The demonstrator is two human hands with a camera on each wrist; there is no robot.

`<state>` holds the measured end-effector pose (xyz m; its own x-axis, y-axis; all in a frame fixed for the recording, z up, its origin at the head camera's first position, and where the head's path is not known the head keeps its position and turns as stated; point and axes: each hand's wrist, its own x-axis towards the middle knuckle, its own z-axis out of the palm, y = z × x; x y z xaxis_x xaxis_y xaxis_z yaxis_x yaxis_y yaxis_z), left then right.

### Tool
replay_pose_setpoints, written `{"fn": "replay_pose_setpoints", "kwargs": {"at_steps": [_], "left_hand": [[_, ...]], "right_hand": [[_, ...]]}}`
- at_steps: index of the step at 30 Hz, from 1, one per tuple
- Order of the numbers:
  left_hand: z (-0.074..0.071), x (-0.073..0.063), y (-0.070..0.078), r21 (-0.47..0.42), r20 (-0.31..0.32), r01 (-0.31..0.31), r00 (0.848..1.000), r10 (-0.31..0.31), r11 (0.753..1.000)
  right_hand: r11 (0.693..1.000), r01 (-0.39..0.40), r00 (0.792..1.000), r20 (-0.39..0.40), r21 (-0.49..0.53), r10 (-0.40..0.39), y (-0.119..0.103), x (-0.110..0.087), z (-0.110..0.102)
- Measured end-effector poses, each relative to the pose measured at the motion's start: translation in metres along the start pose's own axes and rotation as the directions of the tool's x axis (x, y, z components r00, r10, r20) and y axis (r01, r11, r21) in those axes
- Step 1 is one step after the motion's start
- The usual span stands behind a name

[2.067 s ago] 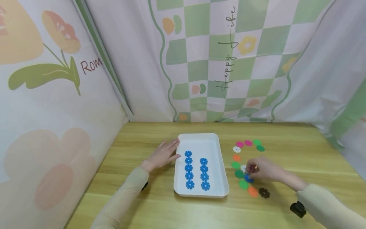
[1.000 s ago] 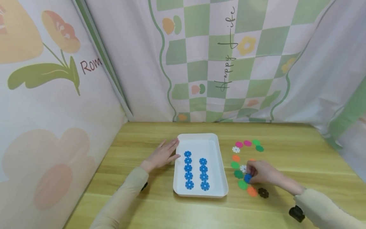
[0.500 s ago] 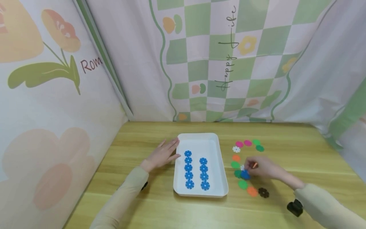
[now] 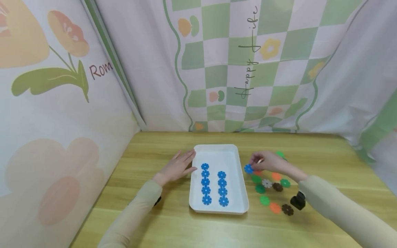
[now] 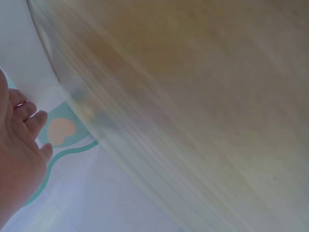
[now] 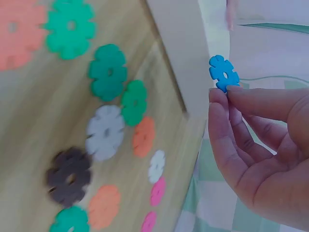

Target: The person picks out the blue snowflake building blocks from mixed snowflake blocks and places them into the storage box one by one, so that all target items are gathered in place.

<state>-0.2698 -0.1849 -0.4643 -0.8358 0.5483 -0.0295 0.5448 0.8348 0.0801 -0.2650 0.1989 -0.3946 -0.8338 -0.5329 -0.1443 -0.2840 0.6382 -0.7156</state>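
Observation:
My right hand (image 4: 268,162) pinches a blue snowflake disc (image 4: 248,168) between thumb and forefinger, just off the right rim of the white tray (image 4: 231,206). The right wrist view shows the notched blue disc (image 6: 224,73) held at its edge by the fingertips. With fingers straight, my left hand (image 4: 178,167) rests against the tray's left rim. Inside the tray, blue snowflake discs lie in two columns, a longer left column (image 4: 205,182) and a shorter right column (image 4: 222,191). The left wrist view shows the left hand (image 5: 24,140) only at its edge.
Right of the tray, loose discs lie on the wooden table (image 4: 149,220): a grey one (image 4: 267,183), brown ones (image 4: 287,209), orange ones (image 4: 275,207) and green ones (image 4: 264,200). Pink and white discs show in the right wrist view. A patterned curtain (image 4: 214,79) stands behind.
My right hand has picked up the blue disc from among the loose ones and carried it up and left to the tray's right rim. The left hand has stayed in place.

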Motion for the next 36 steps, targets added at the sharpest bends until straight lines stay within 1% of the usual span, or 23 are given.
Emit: {"fn": "replay_pose_setpoints", "kwargs": {"at_steps": [7, 12, 15, 19, 23, 27, 31, 36], "left_hand": [[-0.002, 0.0, 0.002, -0.003, 0.01, 0.008, 1.0, -0.008, 1.0], [-0.002, 0.0, 0.003, 0.012, 0.018, 0.006, 1.0, -0.007, 1.0], [-0.002, -0.001, 0.004, 0.0, 0.006, 0.0, 1.0, 0.0, 1.0], [-0.003, -0.001, 0.005, 0.005, -0.003, -0.001, 1.0, 0.001, 1.0], [-0.003, -0.001, 0.005, 0.006, -0.002, 0.004, 1.0, -0.004, 1.0], [-0.002, 0.0, 0.004, 0.008, 0.008, 0.012, 1.0, -0.012, 1.0], [-0.002, 0.0, 0.003, 0.012, 0.009, 0.016, 1.0, -0.016, 1.0], [-0.002, -0.001, 0.003, 0.018, 0.011, 0.011, 1.0, -0.011, 1.0]], "right_hand": [[1.0, -0.013, 1.0, 0.01, -0.006, 0.013, -0.015, 0.029, 0.002], [1.0, -0.017, 1.0, 0.008, -0.008, 0.017, -0.022, 0.05, 0.01], [0.999, -0.027, 1.0, 0.004, -0.036, 0.027, -0.026, 0.061, 0.016], [0.994, -0.034, 0.999, 0.004, -0.106, 0.035, -0.03, 0.075, 0.026], [0.988, -0.04, 0.999, 0.011, -0.149, 0.042, -0.032, 0.085, 0.034], [0.986, -0.07, 0.997, 0.01, -0.15, 0.072, -0.035, 0.091, 0.041], [0.979, -0.096, 0.995, 0.009, -0.178, 0.099, -0.039, 0.096, 0.046], [0.978, -0.122, 0.992, 0.014, -0.169, 0.126, -0.04, 0.1, 0.051]]}}
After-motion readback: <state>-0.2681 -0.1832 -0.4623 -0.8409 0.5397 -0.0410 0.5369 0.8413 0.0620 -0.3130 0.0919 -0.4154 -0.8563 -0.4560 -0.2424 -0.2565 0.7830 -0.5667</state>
